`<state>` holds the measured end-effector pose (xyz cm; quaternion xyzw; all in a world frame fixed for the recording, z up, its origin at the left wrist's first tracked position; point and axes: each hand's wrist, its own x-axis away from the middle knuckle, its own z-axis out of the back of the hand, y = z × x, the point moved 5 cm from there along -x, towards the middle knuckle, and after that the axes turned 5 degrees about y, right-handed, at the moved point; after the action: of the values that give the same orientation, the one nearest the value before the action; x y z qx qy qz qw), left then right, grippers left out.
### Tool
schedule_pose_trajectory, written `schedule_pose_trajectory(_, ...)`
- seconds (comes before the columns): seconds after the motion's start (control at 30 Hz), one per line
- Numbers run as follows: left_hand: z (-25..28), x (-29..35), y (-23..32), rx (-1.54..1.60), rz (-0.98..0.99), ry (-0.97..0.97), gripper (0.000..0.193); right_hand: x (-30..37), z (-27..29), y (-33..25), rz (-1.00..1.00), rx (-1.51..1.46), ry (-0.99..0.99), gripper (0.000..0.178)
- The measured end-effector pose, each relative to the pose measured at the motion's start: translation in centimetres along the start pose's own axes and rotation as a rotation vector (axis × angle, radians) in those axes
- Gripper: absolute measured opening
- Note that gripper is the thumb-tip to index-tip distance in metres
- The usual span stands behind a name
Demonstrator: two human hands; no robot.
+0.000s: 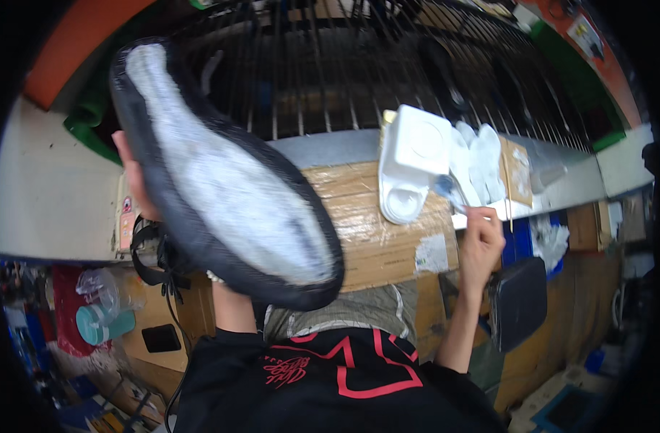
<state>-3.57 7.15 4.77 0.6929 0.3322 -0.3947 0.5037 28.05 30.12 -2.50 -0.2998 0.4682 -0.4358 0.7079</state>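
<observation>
My left hand (136,184) grips a black shoe upper (232,173) from its left side, raised in front of me. The whitish underside faces up, with no outsole on it; the shoe hides part of my fingers. My right hand (481,242) is closed in a pinch at the lower end of a slim white handle (465,184), perhaps a brush's; its far end is hard to make out. Beside it stands a white plastic container (420,144) with a small round cup (403,204) at its near end. Several pale sole-shaped pieces (486,162) lie just right of the handle.
A taped cardboard sheet (366,209) covers the bench in front of me. Behind it runs a rack of metal bars (294,79). A black padded seat (519,303) is at lower right. At lower left are a teal cup (102,325) and a black phone-like slab (161,338).
</observation>
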Motion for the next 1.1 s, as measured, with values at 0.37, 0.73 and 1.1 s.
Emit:
schedule_pose_trajectory(0.37, -1.1, 0.1, 3.1, 0.163, 0.092, 0.035, 0.070, 0.4, -4.1, -16.7, 0.612, -0.325, -0.209, 0.042)
schedule_pose_trajectory(0.73, -2.1, 2.0, 4.0, 0.248, 0.423, -0.241, 0.077, -1.3, -4.6, -20.3, 0.766, -0.247, -0.051, 0.030)
schedule_pose_trajectory(1.1, -1.3, 3.4, 5.3, 0.273, 0.521, -0.387, 0.071, -3.6, -4.7, -21.8, 0.829, -0.246, 0.114, 0.025)
